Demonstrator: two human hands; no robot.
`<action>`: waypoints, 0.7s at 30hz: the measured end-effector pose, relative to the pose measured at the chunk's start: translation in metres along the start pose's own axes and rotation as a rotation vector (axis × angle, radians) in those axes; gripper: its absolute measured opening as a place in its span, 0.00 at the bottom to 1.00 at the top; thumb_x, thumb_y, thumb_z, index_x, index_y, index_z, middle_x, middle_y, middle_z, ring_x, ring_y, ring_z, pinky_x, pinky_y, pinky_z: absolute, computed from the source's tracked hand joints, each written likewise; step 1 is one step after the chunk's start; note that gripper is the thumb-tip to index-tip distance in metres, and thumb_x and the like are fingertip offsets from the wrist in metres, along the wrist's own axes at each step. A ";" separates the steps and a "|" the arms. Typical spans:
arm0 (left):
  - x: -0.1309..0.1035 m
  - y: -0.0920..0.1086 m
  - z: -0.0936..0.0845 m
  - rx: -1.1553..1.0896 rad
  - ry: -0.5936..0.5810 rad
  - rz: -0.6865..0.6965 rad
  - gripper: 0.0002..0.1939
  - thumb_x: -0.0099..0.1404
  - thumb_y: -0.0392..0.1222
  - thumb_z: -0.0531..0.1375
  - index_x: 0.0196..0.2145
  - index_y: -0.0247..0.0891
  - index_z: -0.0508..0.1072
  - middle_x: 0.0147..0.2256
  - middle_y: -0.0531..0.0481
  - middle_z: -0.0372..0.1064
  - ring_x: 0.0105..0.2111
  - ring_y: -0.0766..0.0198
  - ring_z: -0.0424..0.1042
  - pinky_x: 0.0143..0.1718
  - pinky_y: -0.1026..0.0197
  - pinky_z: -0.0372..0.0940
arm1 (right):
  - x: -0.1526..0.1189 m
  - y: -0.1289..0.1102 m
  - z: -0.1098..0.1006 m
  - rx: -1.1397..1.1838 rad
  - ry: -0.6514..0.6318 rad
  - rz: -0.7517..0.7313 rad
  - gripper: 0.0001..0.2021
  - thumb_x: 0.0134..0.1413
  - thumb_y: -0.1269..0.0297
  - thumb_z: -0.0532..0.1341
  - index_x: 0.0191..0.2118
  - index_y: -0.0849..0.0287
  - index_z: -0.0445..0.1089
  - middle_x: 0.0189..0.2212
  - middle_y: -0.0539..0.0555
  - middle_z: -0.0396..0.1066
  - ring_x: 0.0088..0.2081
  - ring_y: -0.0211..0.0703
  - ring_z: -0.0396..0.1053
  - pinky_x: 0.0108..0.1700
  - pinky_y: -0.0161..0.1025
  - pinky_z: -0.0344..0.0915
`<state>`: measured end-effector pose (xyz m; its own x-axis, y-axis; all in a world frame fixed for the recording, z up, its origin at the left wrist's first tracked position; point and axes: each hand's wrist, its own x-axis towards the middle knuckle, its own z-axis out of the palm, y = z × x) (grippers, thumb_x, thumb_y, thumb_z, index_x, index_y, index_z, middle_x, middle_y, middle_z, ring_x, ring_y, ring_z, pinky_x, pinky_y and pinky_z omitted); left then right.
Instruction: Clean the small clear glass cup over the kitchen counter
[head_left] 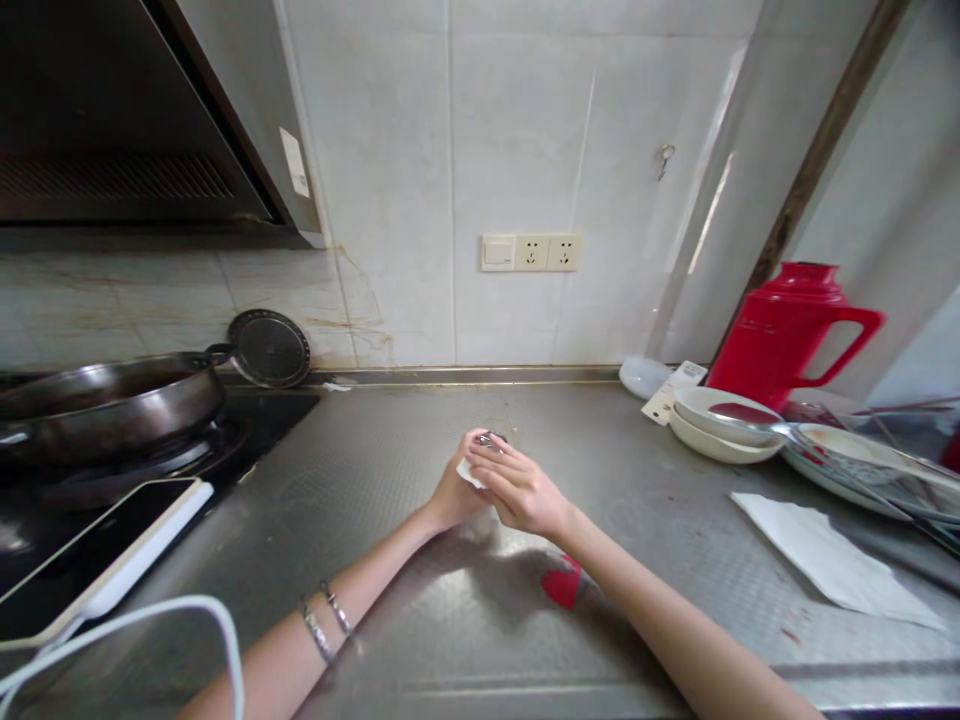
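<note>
My left hand (454,492) and my right hand (526,490) meet above the middle of the steel counter (360,580). Curled fingers of the left hand hold a small dark, shiny object (491,440), mostly hidden, so its kind does not show. A piece of white tissue (470,474) sticks out between the hands. The closed right hand presses this tissue against the object, its fingers lying over the top. Below the right wrist, a red heart-shaped piece (562,583) lies on the counter, partly covered by the forearm.
At left, a steel pan (150,410) sits on the stove, near a phone with a white power bank (142,550) and cable. On the right are a red thermos (787,330), stacked bowls (724,440), a plate with utensils (862,470) and a folded paper towel (825,555).
</note>
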<state>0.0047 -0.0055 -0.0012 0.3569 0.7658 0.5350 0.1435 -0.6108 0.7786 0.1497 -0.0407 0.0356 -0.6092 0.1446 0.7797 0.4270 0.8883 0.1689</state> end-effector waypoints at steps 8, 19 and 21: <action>0.001 0.012 -0.002 0.049 0.009 -0.068 0.38 0.44 0.32 0.65 0.52 0.39 0.55 0.42 0.48 0.68 0.35 0.63 0.69 0.37 0.61 0.64 | -0.012 0.027 -0.012 -0.040 0.131 0.183 0.17 0.60 0.77 0.49 0.50 0.59 0.67 0.46 0.60 0.74 0.54 0.47 0.68 0.61 0.58 0.58; 0.001 0.015 0.001 0.049 0.011 -0.141 0.34 0.45 0.32 0.64 0.50 0.38 0.57 0.34 0.53 0.67 0.29 0.67 0.67 0.29 0.65 0.60 | -0.006 0.018 -0.005 0.266 0.090 0.418 0.15 0.63 0.67 0.53 0.53 0.53 0.69 0.49 0.53 0.73 0.52 0.47 0.70 0.59 0.53 0.63; 0.000 0.013 0.002 0.078 0.023 -0.128 0.33 0.45 0.32 0.64 0.50 0.38 0.58 0.35 0.53 0.67 0.28 0.68 0.66 0.29 0.65 0.59 | -0.006 0.021 -0.008 0.269 0.041 0.400 0.16 0.63 0.67 0.53 0.54 0.53 0.68 0.49 0.54 0.73 0.52 0.47 0.70 0.59 0.54 0.63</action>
<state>0.0083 -0.0139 0.0084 0.3099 0.8424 0.4409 0.2581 -0.5209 0.8137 0.1674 -0.0264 0.0396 -0.4030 0.4853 0.7759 0.4314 0.8485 -0.3066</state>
